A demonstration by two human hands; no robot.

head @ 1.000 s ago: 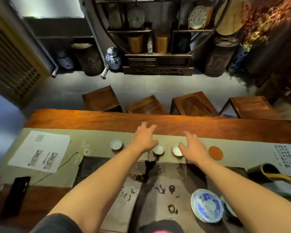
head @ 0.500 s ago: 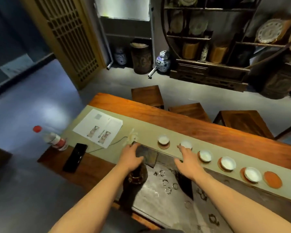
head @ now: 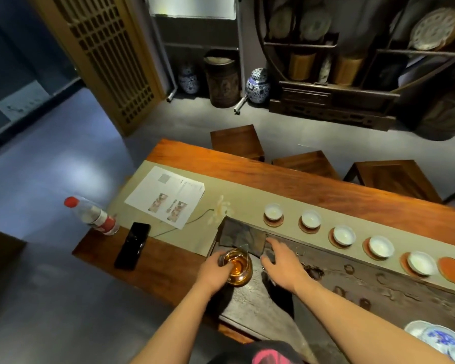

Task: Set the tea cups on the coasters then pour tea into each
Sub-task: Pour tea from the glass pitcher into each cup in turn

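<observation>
Several white tea cups stand in a row on round orange coasters along the green table runner [head: 242, 203], from the leftmost cup [head: 273, 212] to the rightmost cup [head: 421, 262]. One bare orange coaster [head: 453, 269] lies at the right end. My left hand [head: 212, 271] grips a glass pitcher [head: 238, 266] of amber tea at the left end of the dark tea tray [head: 352, 292]. My right hand [head: 281, 261] hovers open beside the pitcher, over the tray, fingers spread toward a dark folded cloth [head: 241, 236].
A black phone [head: 133, 245], a red-capped water bottle [head: 92, 216] and a printed sheet [head: 166, 196] lie at the table's left end. A blue-and-white dish [head: 436, 338] sits at the tray's near right. Wooden stools [head: 237, 141] line the far side.
My view swung left along the table. My left hand came back from the cups and closed on the glass pitcher; my right hand drew back from the cups to beside it.
</observation>
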